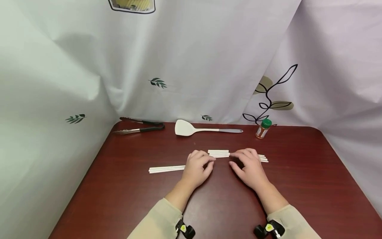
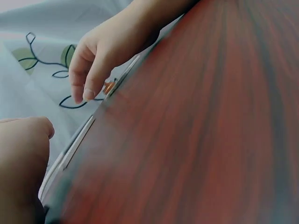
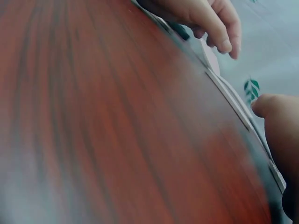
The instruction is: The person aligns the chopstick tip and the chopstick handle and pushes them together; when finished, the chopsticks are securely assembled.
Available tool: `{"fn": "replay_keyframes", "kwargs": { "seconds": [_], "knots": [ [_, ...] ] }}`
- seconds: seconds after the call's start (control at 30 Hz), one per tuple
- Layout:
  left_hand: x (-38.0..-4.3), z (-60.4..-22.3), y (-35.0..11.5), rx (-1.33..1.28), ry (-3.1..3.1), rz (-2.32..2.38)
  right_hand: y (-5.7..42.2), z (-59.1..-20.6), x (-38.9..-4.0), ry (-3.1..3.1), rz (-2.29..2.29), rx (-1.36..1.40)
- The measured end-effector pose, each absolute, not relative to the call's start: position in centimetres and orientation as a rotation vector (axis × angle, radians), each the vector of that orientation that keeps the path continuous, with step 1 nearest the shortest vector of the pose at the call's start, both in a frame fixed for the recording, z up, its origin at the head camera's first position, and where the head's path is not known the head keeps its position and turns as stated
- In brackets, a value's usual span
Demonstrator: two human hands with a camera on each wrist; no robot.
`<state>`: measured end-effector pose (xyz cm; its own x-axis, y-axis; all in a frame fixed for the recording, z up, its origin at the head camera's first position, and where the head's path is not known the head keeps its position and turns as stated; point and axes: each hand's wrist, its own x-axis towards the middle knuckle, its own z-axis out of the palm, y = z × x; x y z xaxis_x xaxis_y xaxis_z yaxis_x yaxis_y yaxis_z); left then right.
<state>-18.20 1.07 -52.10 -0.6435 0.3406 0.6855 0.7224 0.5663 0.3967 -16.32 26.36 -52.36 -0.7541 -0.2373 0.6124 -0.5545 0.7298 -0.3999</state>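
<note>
Thin white sticks, possibly chopsticks, lie on the table in three bunches: a left bunch (image 1: pixel 167 169), a middle bunch (image 1: pixel 219 151) and a right bunch (image 1: pixel 263 158). My left hand (image 1: pixel 197 168) is between the left and middle bunches, covering the near ends of both, fingers loosely bent. The right hand (image 1: pixel 250 167) covers part of the right bunch; its index fingertip is close to the middle bunch's right end. In the left wrist view the right hand (image 2: pixel 110 51) hangs with nothing in its fingers. The left hand (image 3: pixel 205 21) looks likewise bare in the right wrist view.
Along the table's back edge lie black-handled tongs (image 1: pixel 143 127) and a white spatula (image 1: pixel 185 128) with a grey handle end. A spice jar (image 1: pixel 262 129) with a green lid stands at the back right. White patterned cloth (image 1: pixel 191 66) hangs behind the dark red table (image 1: pixel 221 205).
</note>
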Motion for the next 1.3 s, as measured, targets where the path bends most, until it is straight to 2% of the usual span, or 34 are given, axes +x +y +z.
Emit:
{"fn": "replay_keyframes", "kwargs": {
  "seconds": [0.77, 1.3],
  "knots": [
    [-16.7, -52.2, -9.5, -0.791, -2.288, -0.897, 17.6, -52.0, -17.7, -2.357, 0.84, 0.794],
    [-15.3, -52.2, -16.9, -0.617, -2.331, -0.831, 11.8, -51.8, -17.6, -2.342, 0.883, 0.924]
  ]
}}
